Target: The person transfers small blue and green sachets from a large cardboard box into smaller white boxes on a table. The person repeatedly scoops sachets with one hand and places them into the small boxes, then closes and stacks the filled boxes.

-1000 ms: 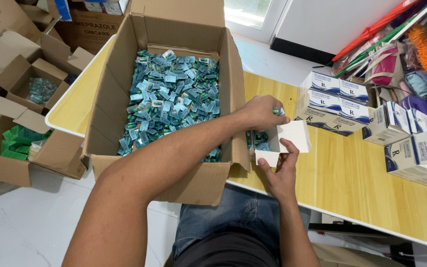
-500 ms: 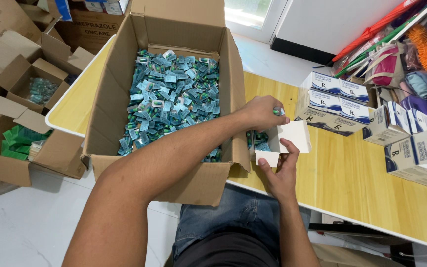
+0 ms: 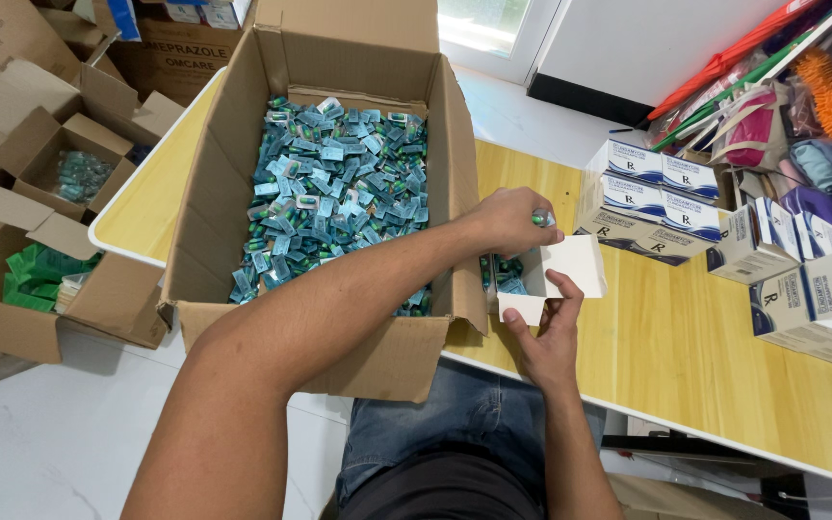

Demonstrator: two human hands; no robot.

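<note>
- Far left, open cartons sit on the floor; one holds green packs, another clear ones.
- The big box stands on the yellow tabletop, its flaps up, filled with loose teal blister packs.
- Your left hand reaches across the big box's near corner. Its fingers are closed on a small green-tipped piece, probably a pack, held just above the small box; most of it is hidden in your fist.
- Compared with a second ago, almost nothing has shifted: both hands sit in the same place, the piece is not yet dropped in. You look paused at the point of loading it.
- The small box is white, open at the top, its lid flap tilted up to the right. It stands on the tabletop against the big box's right wall, with a few teal packs showing inside.
- Your right hand steadies it from below, fingers pinching its near flap.
- To the right, white-and-blue cartons are stacked; a second group lies well apart near the edge.
</note>
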